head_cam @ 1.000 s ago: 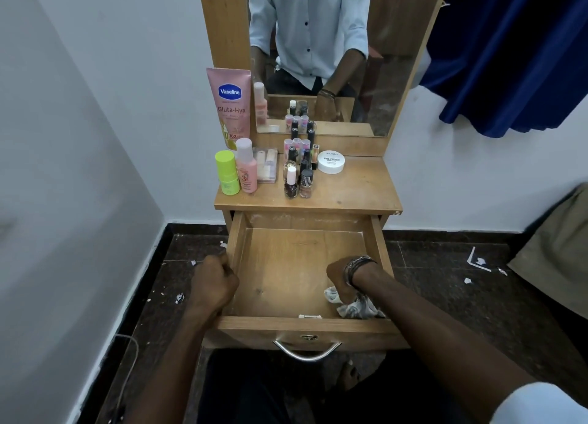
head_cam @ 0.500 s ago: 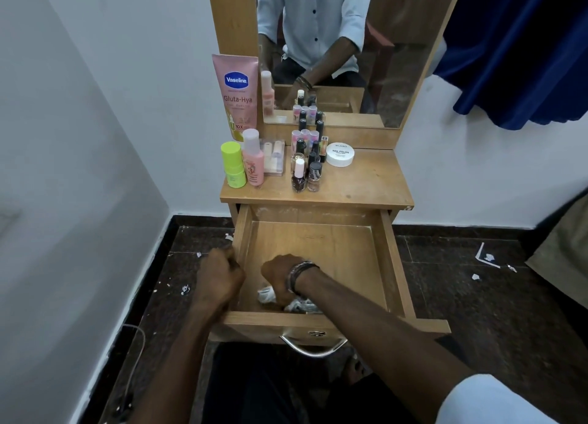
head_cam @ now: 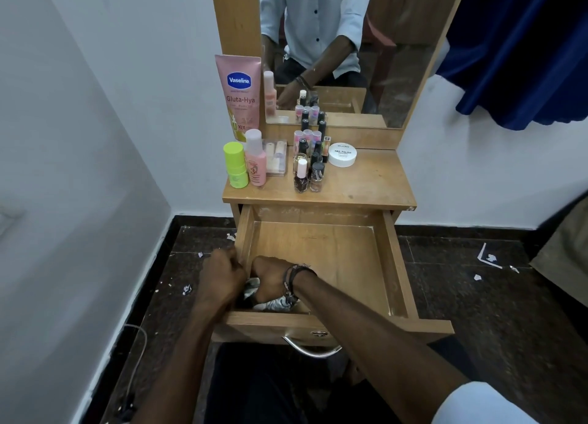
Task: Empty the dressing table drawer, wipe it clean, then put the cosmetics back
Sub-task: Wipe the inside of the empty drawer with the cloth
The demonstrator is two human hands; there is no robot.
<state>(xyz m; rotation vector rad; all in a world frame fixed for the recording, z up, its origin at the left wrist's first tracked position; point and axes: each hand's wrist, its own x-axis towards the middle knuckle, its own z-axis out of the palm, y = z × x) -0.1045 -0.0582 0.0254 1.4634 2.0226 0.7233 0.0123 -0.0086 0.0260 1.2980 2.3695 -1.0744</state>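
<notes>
Drawer of light brown wood (head_cam: 331,258) stands emptied; the right hand (head_cam: 270,280) grips a crumpled white cloth (head_cam: 273,304) in its near-left corner. Left hand (head_cam: 222,275) clutches the side wall. Hard scrubbing could jolt the nail polish bottles (head_cam: 310,165) over.

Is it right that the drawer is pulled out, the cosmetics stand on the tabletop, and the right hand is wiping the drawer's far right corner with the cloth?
Not quite. The head view shows the right hand pressing the cloth into the near left corner of the drawer, beside the left hand on its left wall. The rest holds: the drawer is pulled out and the cosmetics stand on the tabletop.
</notes>
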